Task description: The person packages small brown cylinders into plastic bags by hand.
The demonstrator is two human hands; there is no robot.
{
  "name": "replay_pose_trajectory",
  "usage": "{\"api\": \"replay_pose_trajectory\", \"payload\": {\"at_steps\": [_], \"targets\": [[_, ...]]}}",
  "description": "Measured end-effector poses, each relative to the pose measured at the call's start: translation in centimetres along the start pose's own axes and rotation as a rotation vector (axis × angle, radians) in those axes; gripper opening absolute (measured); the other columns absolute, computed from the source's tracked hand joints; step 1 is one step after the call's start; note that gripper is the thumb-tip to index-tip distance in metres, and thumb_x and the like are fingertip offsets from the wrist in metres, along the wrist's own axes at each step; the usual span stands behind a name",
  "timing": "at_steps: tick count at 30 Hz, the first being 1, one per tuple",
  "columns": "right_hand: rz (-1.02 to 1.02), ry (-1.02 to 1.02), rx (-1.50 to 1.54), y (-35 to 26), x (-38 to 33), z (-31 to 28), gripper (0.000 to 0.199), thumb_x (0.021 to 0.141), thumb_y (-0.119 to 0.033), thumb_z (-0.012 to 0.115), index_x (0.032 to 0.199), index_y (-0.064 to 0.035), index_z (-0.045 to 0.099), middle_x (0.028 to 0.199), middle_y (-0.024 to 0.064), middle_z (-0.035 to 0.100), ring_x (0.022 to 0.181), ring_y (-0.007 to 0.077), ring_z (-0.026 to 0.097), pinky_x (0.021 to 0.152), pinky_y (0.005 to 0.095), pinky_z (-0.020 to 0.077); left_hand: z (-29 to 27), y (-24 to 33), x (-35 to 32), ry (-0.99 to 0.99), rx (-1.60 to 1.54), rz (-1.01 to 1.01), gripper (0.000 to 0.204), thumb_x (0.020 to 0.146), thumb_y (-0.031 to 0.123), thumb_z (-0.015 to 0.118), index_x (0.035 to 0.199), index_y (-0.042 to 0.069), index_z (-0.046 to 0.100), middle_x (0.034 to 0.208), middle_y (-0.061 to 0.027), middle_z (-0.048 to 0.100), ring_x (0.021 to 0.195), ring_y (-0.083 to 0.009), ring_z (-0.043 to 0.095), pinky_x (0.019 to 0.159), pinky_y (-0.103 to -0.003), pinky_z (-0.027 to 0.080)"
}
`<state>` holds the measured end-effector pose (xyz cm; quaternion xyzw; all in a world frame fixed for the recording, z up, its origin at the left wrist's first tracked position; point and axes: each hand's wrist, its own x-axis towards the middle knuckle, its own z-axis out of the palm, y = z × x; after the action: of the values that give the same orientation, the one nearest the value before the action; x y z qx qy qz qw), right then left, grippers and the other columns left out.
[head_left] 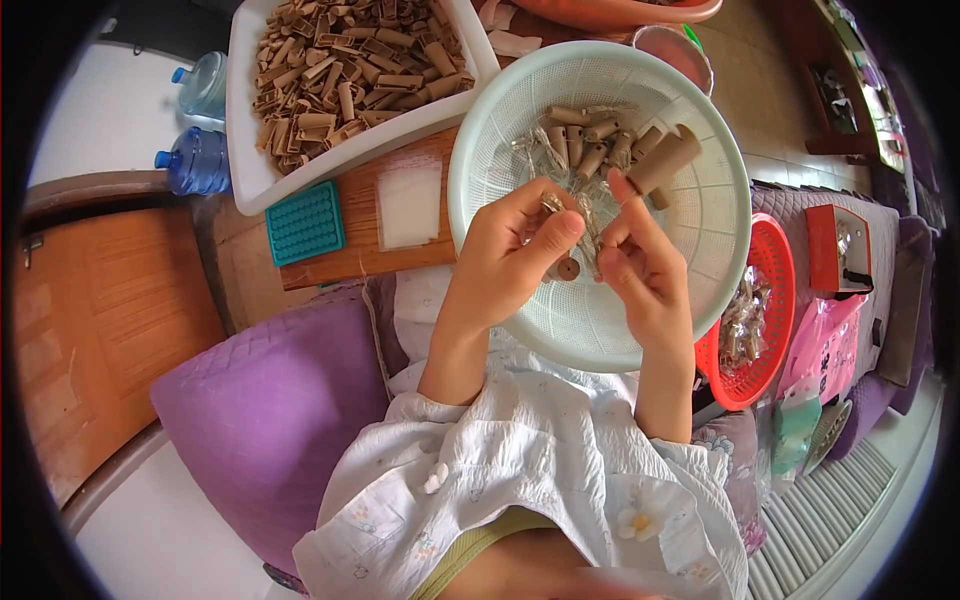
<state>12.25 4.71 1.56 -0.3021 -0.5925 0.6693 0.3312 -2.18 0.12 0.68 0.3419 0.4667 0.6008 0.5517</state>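
Note:
My left hand [515, 255] and my right hand [640, 265] meet over a pale green round basket [700, 230] on my lap. Together they pinch a small clear plastic bag [585, 225] between thumbs and fingers. My right hand also holds a brown tube-shaped piece [662, 160] between its upper fingers. A small brown round piece [568, 268] shows just below my left thumb. More brown tube pieces [590, 135] and several clear bags [535, 150] lie at the far side of the basket.
A white rectangular tray [245, 130] heaped with brown tube pieces rests on a wooden board [360, 250], beside a teal grid mould [305, 222] and a stack of clear bags [408, 200]. A red basket [775, 290] of filled bags sits to the right. Purple cushion [270, 410] lower left.

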Motion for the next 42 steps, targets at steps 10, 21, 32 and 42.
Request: {"api": "replay_pose_trajectory", "payload": {"at_steps": [10, 21, 32, 42], "targets": [[-0.48, -0.054, -0.546, 1.0, 0.1, -0.9, 0.045, 0.073, 0.009, 0.052, 0.117, -0.0022, 0.048, 0.098, 0.0125, 0.053, 0.074, 0.024, 0.051, 0.066, 0.0292, 0.0406, 0.3, -0.9, 0.4, 0.035, 0.066, 0.198, 0.02, 0.086, 0.022, 0.05, 0.081, 0.003, 0.048, 0.064, -0.0003, 0.051, 0.057, -0.0046, 0.048, 0.053, -0.019, 0.04], [-0.395, -0.061, -0.582, 1.6, -0.2, -1.0, 0.052, 0.072, 0.007, 0.054, 0.122, -0.0024, 0.042, 0.09, 0.011, 0.052, 0.079, 0.0259, 0.049, 0.07, 0.034, 0.039, 0.7, -0.5, 0.1, 0.179, 0.055, 0.198, 0.022, 0.087, 0.025, 0.049, 0.084, 0.004, 0.046, 0.063, -0.001, 0.051, 0.052, -0.0054, 0.051, 0.044, -0.018, 0.041], [-0.031, -0.141, -0.452, 1.8, -0.9, -1.0, 0.07, 0.072, 0.003, 0.056, 0.133, -0.0071, 0.023, 0.081, 0.0118, 0.054, 0.07, 0.0213, 0.052, 0.064, 0.0322, 0.0424, 0.2, -0.8, 0.0, 0.057, -0.024, 0.25, 0.019, 0.086, 0.021, 0.051, 0.084, 0.003, 0.048, 0.067, -0.0026, 0.053, 0.055, -0.006, 0.05, 0.051, -0.018, 0.041], [0.11, -0.167, 0.529, 2.6, -0.1, -2.0, 0.067, 0.08, -0.033, 0.058, 0.127, 0.0029, 0.026, 0.112, 0.0126, 0.049, 0.087, 0.0143, 0.054, 0.079, 0.029, 0.0434, 0.8, 0.6, -0.7, -0.069, -0.131, 0.112, 0.015, 0.082, 0.016, 0.055, 0.084, 0.002, 0.051, 0.066, -0.0029, 0.056, 0.062, -0.0069, 0.054, 0.056, -0.02, 0.044]]}}
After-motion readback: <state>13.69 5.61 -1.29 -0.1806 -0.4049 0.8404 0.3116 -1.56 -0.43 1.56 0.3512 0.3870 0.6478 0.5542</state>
